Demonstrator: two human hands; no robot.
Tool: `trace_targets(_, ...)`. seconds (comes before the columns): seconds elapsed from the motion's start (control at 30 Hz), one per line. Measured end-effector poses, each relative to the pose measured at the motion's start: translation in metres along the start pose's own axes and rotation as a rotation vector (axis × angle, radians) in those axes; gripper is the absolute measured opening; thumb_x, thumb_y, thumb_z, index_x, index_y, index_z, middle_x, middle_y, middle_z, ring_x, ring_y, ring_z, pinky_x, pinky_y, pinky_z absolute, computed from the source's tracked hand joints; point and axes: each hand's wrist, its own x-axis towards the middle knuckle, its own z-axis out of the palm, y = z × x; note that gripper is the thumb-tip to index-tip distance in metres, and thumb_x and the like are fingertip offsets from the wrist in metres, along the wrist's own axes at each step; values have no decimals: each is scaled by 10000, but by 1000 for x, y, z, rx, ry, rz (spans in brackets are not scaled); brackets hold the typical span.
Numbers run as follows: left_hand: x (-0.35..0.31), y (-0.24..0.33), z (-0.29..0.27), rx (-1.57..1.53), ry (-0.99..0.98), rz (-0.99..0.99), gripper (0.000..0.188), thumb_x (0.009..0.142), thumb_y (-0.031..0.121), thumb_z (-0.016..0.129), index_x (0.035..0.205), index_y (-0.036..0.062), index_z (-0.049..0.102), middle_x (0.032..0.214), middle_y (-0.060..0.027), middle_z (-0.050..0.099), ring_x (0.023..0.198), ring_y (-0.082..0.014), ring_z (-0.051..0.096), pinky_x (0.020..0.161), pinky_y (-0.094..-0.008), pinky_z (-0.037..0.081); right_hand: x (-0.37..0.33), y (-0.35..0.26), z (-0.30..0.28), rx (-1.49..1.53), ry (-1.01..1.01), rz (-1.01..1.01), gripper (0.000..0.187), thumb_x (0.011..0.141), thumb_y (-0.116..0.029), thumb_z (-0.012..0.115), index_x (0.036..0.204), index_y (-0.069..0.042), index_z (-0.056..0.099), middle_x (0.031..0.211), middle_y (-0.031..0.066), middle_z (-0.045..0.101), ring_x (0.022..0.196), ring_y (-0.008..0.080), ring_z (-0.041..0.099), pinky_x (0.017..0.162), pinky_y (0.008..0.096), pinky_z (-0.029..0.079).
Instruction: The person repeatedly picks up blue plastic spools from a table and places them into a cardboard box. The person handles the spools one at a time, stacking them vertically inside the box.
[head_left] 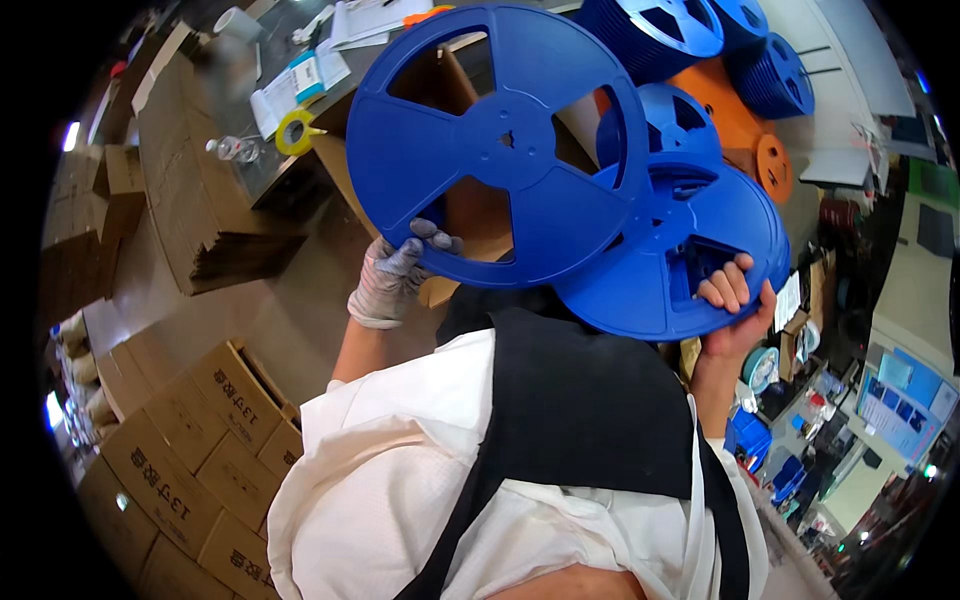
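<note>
Left hand [390, 278], in whitish-grey fabric glove, fingers closed on lower-left rim of large round blue plastic reel with cut-out windows [522, 165], held over open brown cardboard box [482, 222]. Right hand [738, 300], bare, fingers hooked through window of second round blue plastic reel [635, 285], gripping its rim; first reel partly overlaps it. Stacked blue plastic reels [655, 40] beyond, upper right; yellow tape roll [295, 132] upper left.

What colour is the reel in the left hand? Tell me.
The reel in the left hand is blue, best seen in the head view.
</note>
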Motion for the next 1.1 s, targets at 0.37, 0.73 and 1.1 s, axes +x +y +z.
trace_targets(0.37,22,-3,-11,-71,59,143,228,881,93,640,1100,55,586,977,-84,627,1016,-289,616,989,-445,479,20,-4,2,42,-20,12,273,856,-263,584,989,-55,468,654,-4,443,562,107,442,607,279,369)
trace_targets(0.73,60,-38,5,1106,31,508,500,705,-49,680,1179,36,543,1114,-163,617,1086,-343,577,960,-388,442,23,7,10,190,-85,-24,227,853,-222,609,928,-65,464,613,-1,494,526,100,501,565,264,411)
trace_targets(1.1,83,-63,14,1291,-471,546,528,741,8,651,1250,59,520,1230,-174,568,1221,-392,474,1030,-444,373,36,13,37,237,-10,71,220,849,-218,606,913,-68,459,632,-31,464,540,77,477,581,253,408)
